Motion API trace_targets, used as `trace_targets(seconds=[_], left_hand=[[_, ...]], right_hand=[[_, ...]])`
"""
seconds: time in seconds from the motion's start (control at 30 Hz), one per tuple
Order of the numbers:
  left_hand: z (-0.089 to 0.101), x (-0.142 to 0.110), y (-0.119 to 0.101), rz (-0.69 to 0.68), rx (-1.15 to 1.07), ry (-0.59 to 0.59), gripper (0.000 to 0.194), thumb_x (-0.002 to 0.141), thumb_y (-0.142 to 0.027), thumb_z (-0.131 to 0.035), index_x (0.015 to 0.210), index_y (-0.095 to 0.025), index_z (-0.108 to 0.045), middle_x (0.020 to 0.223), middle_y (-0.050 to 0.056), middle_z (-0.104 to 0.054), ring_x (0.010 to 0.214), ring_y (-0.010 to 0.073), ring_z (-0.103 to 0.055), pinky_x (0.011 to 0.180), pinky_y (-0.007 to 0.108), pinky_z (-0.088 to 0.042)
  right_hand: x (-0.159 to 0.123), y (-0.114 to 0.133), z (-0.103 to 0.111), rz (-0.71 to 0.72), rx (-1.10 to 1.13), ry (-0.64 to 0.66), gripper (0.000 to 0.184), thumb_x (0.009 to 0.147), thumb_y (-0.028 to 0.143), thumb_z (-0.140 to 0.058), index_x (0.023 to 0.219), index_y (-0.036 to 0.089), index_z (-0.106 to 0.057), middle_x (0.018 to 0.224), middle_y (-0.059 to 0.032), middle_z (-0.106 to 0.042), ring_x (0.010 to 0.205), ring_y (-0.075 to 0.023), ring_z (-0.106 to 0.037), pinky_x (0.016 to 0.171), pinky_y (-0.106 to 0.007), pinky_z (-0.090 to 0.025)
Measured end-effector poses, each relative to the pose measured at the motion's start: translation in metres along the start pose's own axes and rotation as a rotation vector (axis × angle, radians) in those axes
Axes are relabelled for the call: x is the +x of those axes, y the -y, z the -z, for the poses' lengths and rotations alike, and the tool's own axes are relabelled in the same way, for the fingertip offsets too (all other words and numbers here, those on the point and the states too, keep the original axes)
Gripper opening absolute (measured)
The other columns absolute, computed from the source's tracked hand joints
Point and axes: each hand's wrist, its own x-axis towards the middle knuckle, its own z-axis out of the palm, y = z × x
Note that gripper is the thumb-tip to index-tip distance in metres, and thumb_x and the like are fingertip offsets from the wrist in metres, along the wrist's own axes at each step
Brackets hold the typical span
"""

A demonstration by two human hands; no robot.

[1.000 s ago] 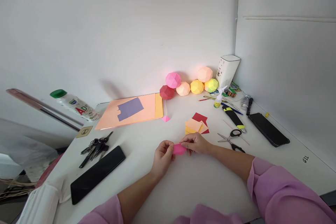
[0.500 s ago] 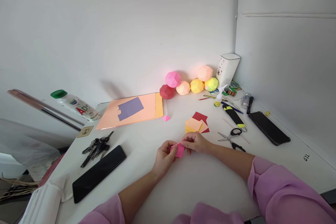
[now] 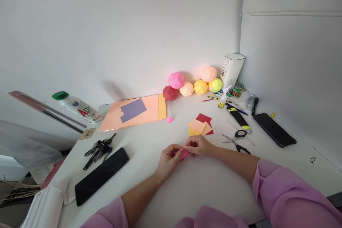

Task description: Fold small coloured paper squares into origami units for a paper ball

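Both hands pinch one small piece of pink paper [image 3: 184, 154] above the front middle of the white table. My left hand [image 3: 169, 157] is closed on its left side, and my right hand [image 3: 200, 146] grips its upper right edge. Fingers hide much of the paper. Just beyond my right hand lie overlapping squares of peach paper [image 3: 198, 126], yellow paper and red paper [image 3: 204, 118]. A small folded pink paper piece [image 3: 169, 119] rests farther back, near the peach sheets [image 3: 112, 114].
Faceted paper balls [image 3: 176, 80] stand along the wall. To the right are scissors [image 3: 238, 141], a utility knife [image 3: 238, 118], a glue bottle [image 3: 222, 100] and a black phone case [image 3: 274, 129]. Keys [image 3: 98, 150], a black phone [image 3: 102, 176] and a tilted white bottle [image 3: 77, 107] are on the left.
My fingers have drawn closer together on the pink paper. Less of it shows now, and it looks more bent or folded between them.
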Motion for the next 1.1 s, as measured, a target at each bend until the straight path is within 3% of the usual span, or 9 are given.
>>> trace_targets(seconds=[0.2,0.4,0.53,0.77,1.1], left_hand=[[-0.0020,0.0003,-0.0011,-0.002,0.066,-0.042,0.019,0.071,-0.034,-0.064,0.067,-0.016,-0.060,0.060,-0.001,-0.056,0.053,0.0108,-0.049,0.051,0.022,-0.039],[0.0017,-0.0004,0.0016,0.001,-0.058,-0.061,0.019,0.071,-0.034,-0.061,0.064,-0.017,-0.054,0.058,-0.003,-0.052,0.048,0.0090,-0.045,0.046,0.021,-0.037],[0.0022,0.0008,0.0029,-0.001,-0.091,-0.039,0.022,0.074,-0.038,-0.061,0.070,-0.017,-0.055,0.062,-0.003,-0.053,0.051,0.0092,-0.047,0.047,0.022,-0.040],[-0.0028,0.0004,-0.0022,0.033,-0.004,0.005,0.026,0.073,-0.041,-0.064,0.072,-0.016,-0.056,0.057,-0.004,-0.051,0.048,0.0071,-0.042,0.045,0.019,-0.032],[-0.0019,0.0005,0.0010,0.028,0.001,-0.001,0.022,0.072,-0.036,-0.062,0.068,-0.017,-0.051,0.058,-0.005,-0.050,0.049,0.0072,-0.043,0.048,0.020,-0.034]], right_hand=[[-0.0008,0.0020,-0.0010,0.017,-0.039,0.011,0.018,0.077,0.032,-0.062,0.075,0.015,-0.064,0.060,0.0015,-0.056,0.051,-0.0094,-0.053,0.046,-0.020,-0.041],[-0.0008,0.0065,0.0000,-0.010,0.045,-0.069,0.015,0.075,0.026,-0.061,0.066,0.014,-0.059,0.059,0.0017,-0.055,0.049,-0.0093,-0.052,0.047,-0.021,-0.042],[-0.0007,0.0081,0.0003,-0.002,0.059,-0.070,0.015,0.075,0.025,-0.060,0.065,0.015,-0.056,0.058,0.0024,-0.053,0.049,-0.0090,-0.050,0.046,-0.021,-0.040],[-0.0005,0.0049,-0.0027,0.080,-0.073,-0.041,0.006,0.075,0.021,-0.059,0.075,0.015,-0.061,0.068,0.0004,-0.056,0.056,-0.0086,-0.046,0.050,-0.020,-0.037],[-0.0007,0.0050,-0.0030,0.029,-0.060,-0.116,0.005,0.067,0.012,-0.056,0.063,0.015,-0.057,0.058,0.0033,-0.052,0.048,-0.0068,-0.044,0.043,-0.018,-0.034]])
